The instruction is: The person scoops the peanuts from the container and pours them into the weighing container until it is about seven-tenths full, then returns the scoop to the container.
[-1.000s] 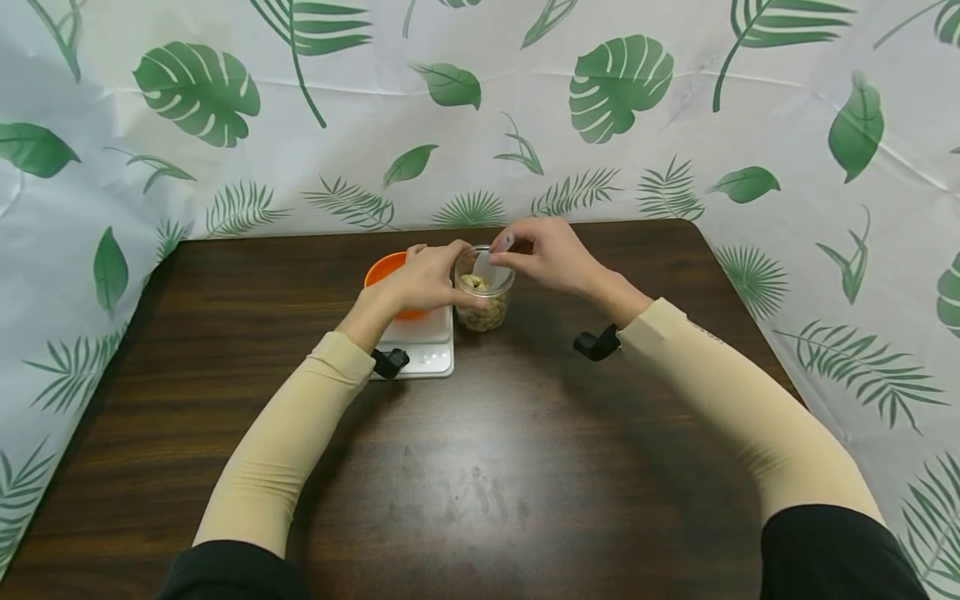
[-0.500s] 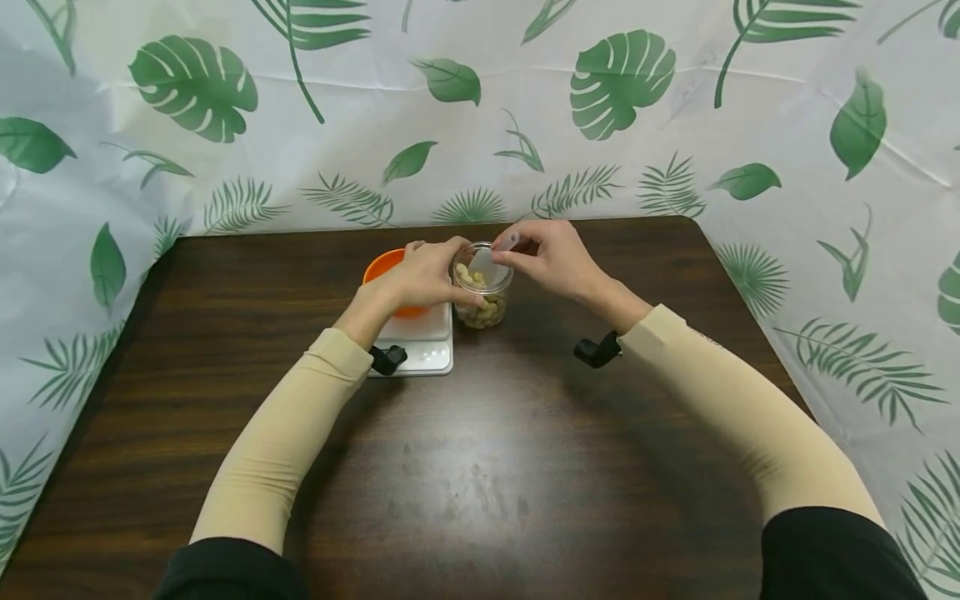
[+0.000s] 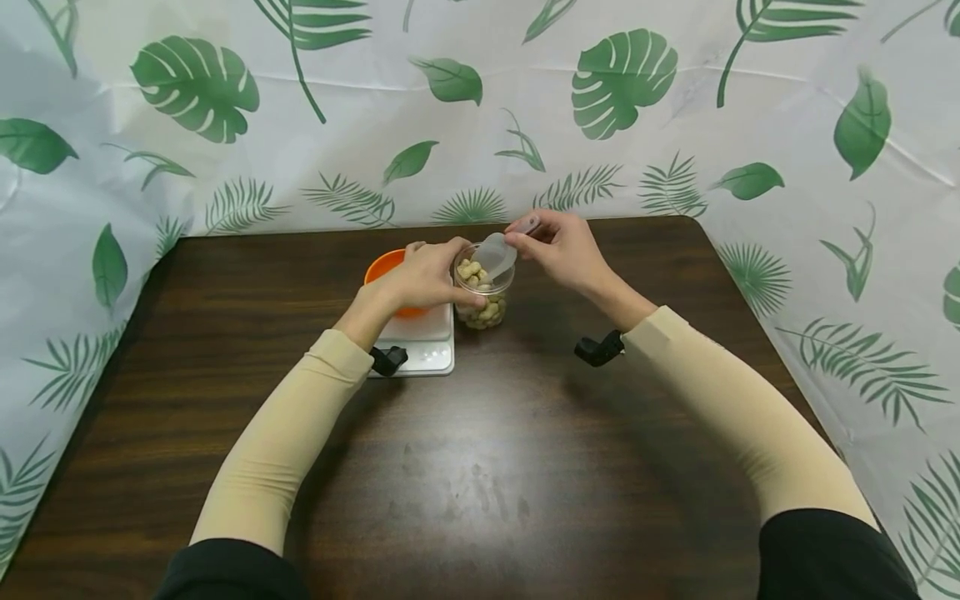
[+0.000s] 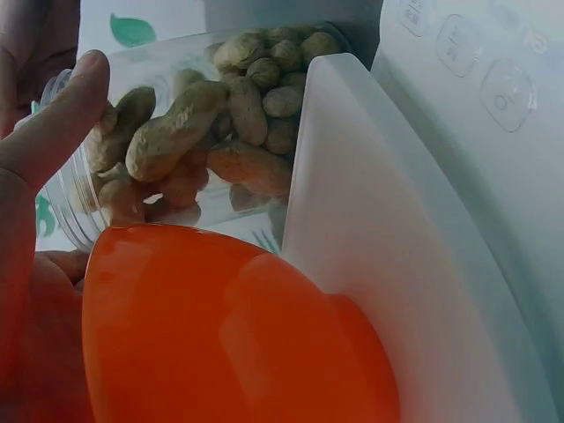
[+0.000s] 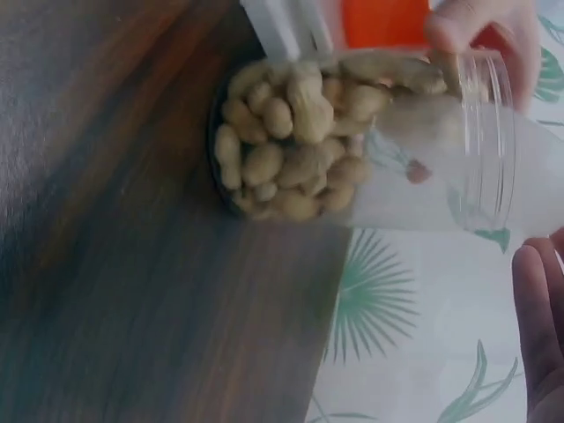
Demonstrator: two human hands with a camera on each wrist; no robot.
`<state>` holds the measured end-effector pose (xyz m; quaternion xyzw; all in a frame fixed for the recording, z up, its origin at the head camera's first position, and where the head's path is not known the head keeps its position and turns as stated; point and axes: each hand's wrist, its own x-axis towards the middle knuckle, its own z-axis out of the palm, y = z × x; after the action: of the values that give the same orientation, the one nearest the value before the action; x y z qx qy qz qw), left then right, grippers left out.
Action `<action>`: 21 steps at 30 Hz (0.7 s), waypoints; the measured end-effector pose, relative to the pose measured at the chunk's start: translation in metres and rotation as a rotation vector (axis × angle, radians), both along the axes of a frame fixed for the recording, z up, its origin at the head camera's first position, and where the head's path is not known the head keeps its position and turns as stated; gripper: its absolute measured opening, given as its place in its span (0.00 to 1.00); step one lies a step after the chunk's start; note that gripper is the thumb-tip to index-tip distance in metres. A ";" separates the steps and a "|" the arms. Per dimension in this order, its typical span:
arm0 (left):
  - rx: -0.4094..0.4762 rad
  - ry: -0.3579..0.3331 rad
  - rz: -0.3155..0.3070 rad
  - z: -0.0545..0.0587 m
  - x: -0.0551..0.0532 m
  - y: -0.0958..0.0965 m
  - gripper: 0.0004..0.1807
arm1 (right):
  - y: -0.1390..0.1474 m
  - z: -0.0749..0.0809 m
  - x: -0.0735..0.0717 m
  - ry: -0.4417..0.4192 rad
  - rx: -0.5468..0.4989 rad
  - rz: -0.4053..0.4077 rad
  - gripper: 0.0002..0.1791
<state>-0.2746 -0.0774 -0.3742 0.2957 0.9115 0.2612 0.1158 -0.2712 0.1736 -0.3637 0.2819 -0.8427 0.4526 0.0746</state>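
Note:
A clear jar (image 5: 423,203) of unshelled peanuts (image 5: 291,167) stands upright on the table. My left hand (image 3: 429,277) grips it near the rim, thumb on the near side and fingers behind. My right hand (image 3: 562,250) pinches the handle of a translucent white scoop (image 3: 493,255). The scoop's bowl slants down into the jar's mouth, over the peanuts. Left of the jar, an orange bowl (image 4: 220,326) sits on a white kitchen scale (image 3: 427,358), partly hidden behind my left hand in the head view.
The dark wooden table (image 3: 480,467) carries all of these near its back edge. Behind it hangs a white sheet (image 3: 480,133) printed with green leaves. Buttons (image 4: 509,95) show on the scale's front in the left wrist view.
My right hand has risen slightly and moved right, lifting the scoop so that more of it shows above the rim. Peanuts in the jar have shifted. My left hand keeps its place.

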 end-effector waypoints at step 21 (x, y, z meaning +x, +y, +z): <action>0.015 -0.002 0.003 -0.001 0.001 0.001 0.47 | -0.007 0.002 0.007 -0.035 -0.062 -0.063 0.10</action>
<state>-0.2739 -0.0762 -0.3748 0.2947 0.9100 0.2684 0.1141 -0.2641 0.1662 -0.3614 0.2447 -0.8380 0.4807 0.0825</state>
